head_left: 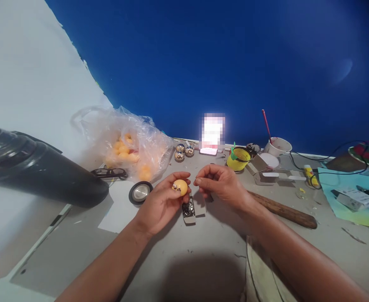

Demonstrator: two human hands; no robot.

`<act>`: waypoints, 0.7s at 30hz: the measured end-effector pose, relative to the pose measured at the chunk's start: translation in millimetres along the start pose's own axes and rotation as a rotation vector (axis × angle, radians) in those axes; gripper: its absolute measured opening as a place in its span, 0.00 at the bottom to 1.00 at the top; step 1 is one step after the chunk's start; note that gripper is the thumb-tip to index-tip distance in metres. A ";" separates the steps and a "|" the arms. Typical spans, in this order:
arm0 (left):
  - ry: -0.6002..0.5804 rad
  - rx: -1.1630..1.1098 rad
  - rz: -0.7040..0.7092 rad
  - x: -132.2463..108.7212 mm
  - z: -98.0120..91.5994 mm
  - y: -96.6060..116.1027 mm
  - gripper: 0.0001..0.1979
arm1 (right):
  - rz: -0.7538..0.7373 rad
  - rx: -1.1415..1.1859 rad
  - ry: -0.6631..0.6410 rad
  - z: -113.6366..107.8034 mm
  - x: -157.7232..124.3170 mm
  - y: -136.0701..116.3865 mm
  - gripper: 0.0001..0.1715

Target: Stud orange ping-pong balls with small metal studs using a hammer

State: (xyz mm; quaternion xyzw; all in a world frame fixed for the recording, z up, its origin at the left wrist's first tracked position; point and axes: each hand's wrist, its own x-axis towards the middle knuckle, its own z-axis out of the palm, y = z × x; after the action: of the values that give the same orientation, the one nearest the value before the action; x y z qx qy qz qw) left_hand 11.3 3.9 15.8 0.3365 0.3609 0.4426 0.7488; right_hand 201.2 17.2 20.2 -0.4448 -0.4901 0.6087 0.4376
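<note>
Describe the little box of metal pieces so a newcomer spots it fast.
Below the blue wall, on the grey table, find the left hand holding a yellow ball. Nearer the viewer than the ball sits a small open box. Unlike the round, black-rimmed disc to its left, it is rectangular and holds shiny metal pieces.

Passage: surface [222, 239] between forearms [115, 256], nearside of box [190, 221]; narrow gap between left grip [164, 201] and right grip [221, 183]. Obstacles, left: flask [46, 167], bag [149, 144], disc [141, 193]. Obstacles, right: stick [287, 210] beside the forearm, yellow pot [237, 163] beyond. Obstacle, far side: phone [212, 132], near blue wall [178, 63].
</note>
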 end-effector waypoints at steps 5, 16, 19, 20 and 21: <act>0.105 0.333 0.146 -3.3 2.4 -1.9 0.24 | 0.079 0.145 -0.034 -4.5 4.2 6.5 0.20; 0.099 0.384 0.137 -4.6 1.6 -0.1 0.23 | 0.123 0.249 -0.182 -1.2 1.7 5.0 0.18; 0.138 0.399 0.156 -4.1 1.7 -0.3 0.23 | 0.116 0.240 -0.158 0.5 1.3 4.6 0.19; 0.140 0.402 0.161 -3.9 1.5 -0.6 0.23 | 0.118 0.235 -0.151 1.2 1.1 4.3 0.19; 0.136 0.405 0.165 -3.7 1.3 -0.8 0.23 | 0.126 0.230 -0.144 1.8 0.9 4.0 0.19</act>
State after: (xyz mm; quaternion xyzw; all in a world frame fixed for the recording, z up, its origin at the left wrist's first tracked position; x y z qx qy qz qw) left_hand 11.5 0.0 16.7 0.4777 0.4634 0.4423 0.6012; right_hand 198.9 17.1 16.4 -0.3769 -0.4182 0.7174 0.4104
